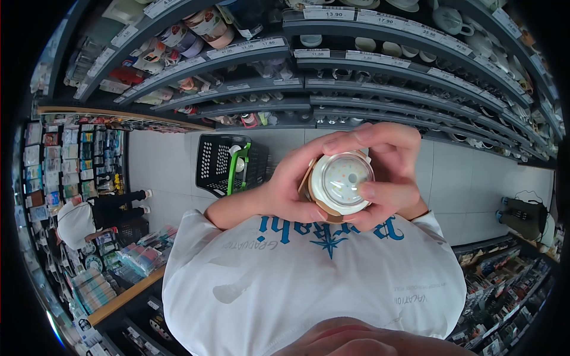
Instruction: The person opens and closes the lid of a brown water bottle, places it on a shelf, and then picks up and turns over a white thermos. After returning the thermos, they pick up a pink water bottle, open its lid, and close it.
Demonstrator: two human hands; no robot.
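Close in front of my chest I hold a lidded cup with a clear domed lid, a pale rim and a brown cardboard-like wrap around its side. Small coloured specks show through the lid. My left hand is closed around the cup's left side, its thumb low along the wrap. Curled over the far and right sides, my right hand has its thumb resting on the edge of the lid. The underside of the cup is hidden from me.
Shelves of cups and bowls with price labels stand ahead. On the tiled floor sits a black shopping basket with a green handle. Another person is at the left by racks of goods. A dark bag stands at right.
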